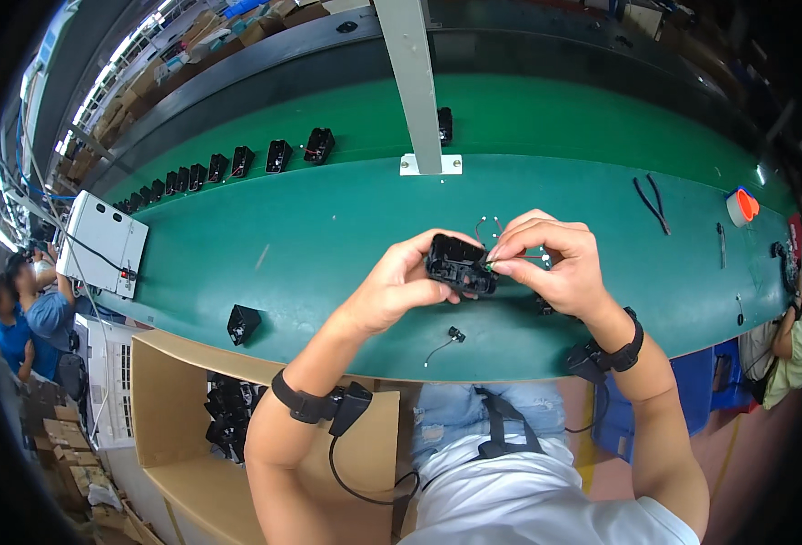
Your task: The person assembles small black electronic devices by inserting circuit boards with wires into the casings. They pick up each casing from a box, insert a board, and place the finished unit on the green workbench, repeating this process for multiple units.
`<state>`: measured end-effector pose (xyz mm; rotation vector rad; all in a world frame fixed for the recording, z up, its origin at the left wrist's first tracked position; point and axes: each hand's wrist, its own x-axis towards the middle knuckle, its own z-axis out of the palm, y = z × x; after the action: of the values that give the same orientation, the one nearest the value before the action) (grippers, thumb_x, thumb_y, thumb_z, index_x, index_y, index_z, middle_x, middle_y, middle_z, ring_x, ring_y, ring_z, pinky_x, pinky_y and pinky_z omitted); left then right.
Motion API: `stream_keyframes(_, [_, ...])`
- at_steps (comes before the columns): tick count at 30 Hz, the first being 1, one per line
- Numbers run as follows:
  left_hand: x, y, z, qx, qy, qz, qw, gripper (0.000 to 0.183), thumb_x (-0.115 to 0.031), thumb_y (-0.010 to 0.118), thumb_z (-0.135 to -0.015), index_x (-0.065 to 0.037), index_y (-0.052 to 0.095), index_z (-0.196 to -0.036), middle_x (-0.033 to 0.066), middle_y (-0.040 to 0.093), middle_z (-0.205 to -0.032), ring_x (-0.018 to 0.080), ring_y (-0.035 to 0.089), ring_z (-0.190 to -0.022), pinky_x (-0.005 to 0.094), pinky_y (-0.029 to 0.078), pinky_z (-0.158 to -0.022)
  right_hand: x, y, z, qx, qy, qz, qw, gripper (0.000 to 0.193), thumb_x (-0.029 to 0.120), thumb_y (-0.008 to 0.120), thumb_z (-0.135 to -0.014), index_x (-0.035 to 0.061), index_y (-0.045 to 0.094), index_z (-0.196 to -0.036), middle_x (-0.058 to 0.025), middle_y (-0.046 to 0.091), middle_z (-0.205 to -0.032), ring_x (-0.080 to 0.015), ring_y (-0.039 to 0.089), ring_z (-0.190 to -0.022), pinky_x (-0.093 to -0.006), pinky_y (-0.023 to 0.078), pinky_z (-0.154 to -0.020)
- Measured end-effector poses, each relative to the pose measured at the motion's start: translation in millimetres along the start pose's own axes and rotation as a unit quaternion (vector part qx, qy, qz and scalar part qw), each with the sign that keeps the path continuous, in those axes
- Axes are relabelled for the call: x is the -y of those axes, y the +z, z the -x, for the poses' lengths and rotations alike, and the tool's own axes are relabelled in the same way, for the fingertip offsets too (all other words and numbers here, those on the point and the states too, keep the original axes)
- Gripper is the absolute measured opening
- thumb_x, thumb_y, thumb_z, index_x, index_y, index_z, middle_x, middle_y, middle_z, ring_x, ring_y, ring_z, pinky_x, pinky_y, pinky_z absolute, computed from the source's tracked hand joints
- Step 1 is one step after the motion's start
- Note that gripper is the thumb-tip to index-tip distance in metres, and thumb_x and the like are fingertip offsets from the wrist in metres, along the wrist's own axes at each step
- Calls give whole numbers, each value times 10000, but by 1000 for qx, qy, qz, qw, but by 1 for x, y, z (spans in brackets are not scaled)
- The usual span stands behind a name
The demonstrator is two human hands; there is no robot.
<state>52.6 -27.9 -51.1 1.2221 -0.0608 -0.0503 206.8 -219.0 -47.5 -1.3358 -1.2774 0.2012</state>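
Observation:
My left hand [390, 289] is closed around an open black plastic housing [460, 258], tilted so its hollow inside faces up. At the housing's right end, the fingers of my right hand [560, 262] pinch a small green circuit board [488, 266] with thin wires. Thin leads with white plugs [497, 221] stick out around those fingers. On the green bench below lies a small black part with a wire [456, 335]. Partly hidden under my right hand is another black piece [544, 307]. A further black housing [243, 324] rests to the left, near the bench's front edge.
Several black housings [279, 156] stand in a row along the far green strip. A grey post [416, 100] rises from the green bench [346, 218]. Pliers [653, 204] and an orange tape roll [742, 207] lie right; a white box [103, 243] and cardboard carton [160, 400] are left.

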Motion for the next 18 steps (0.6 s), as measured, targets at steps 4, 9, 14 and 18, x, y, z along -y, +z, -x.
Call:
stream_keyframes(4, [-3, 5, 4, 1, -42, 85, 995, 565, -169, 660, -883, 5, 474, -1387, 126, 636, -1161, 227, 676, -981, 331, 529, -865, 3, 9, 1, 1, -38, -9, 999, 144, -4, 816, -747, 30, 756, -874, -65, 748, -863, -160, 656, -766, -276, 510, -690])
stream_keyframes(9, [-3, 9, 4, -34, -30, 40, 998, 687, -248, 748, -852, 19, 457, -1414, 109, 639, -1165, 209, 646, -1059, 353, 505, -952, 3, 23, 13, -24, 27, -103, 994, 121, 0, 815, -768, 37, 751, -863, -52, 755, -873, -139, 641, -786, -269, 492, -704])
stream_keyframes(14, [-4, -1, 1, -29, -9, -29, 999, 764, -291, 819, -792, 20, 486, -1405, 99, 645, -1184, 201, 621, -1125, 361, 448, -1052, 8, 34, 23, -51, 115, -226, 966, 120, -19, 773, -831, 16, 712, -928, -55, 723, -932, -83, 572, -778, -243, 464, -724])
stream_keyframes(18, [-1, -2, -2, 14, -20, -5, 1000, 691, -234, 791, -821, 16, 504, -1398, 97, 603, -1271, 207, 551, -1218, 363, 387, -1100, 10, 38, 29, -55, 135, -255, 956, 127, -29, 754, -847, 12, 707, -958, -53, 718, -965, -75, 556, -786, -248, 467, -736])
